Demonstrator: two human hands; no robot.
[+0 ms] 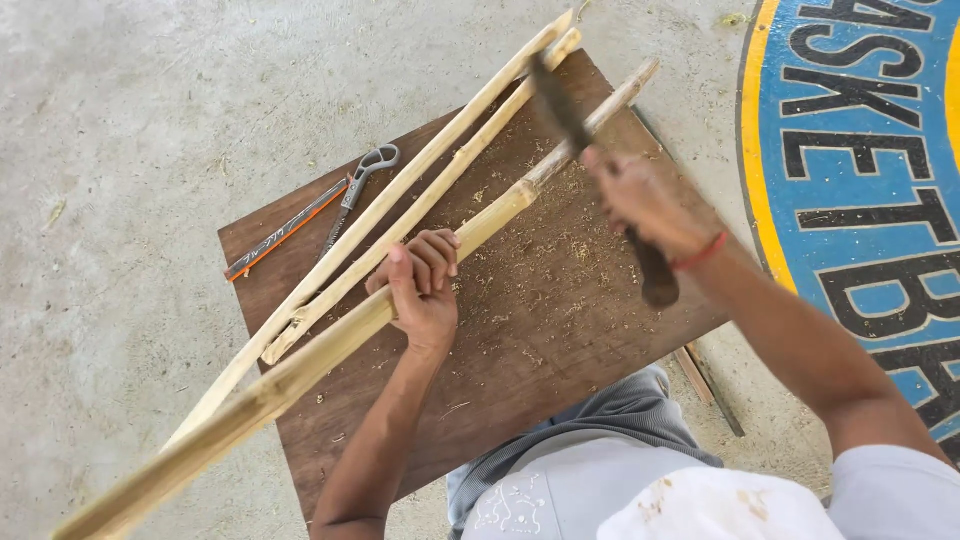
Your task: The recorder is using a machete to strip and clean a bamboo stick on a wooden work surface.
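My left hand (420, 285) grips a long bamboo stick (300, 365) that lies slanted across a brown wooden board (560, 320). My right hand (645, 200) holds a dark-bladed knife (560, 105), blurred with motion, its blade crossing the upper part of the same stick. A red band circles my right wrist. Two more split bamboo strips (400, 200) lie side by side on the board, left of the held stick.
Pincers (362, 180) and an orange and black tool (285, 232) lie at the board's upper left. Sawdust and shavings cover the board. Concrete floor surrounds it, with a painted blue and yellow circle (860, 150) at right. Thin sticks (710, 385) lie beside my knee.
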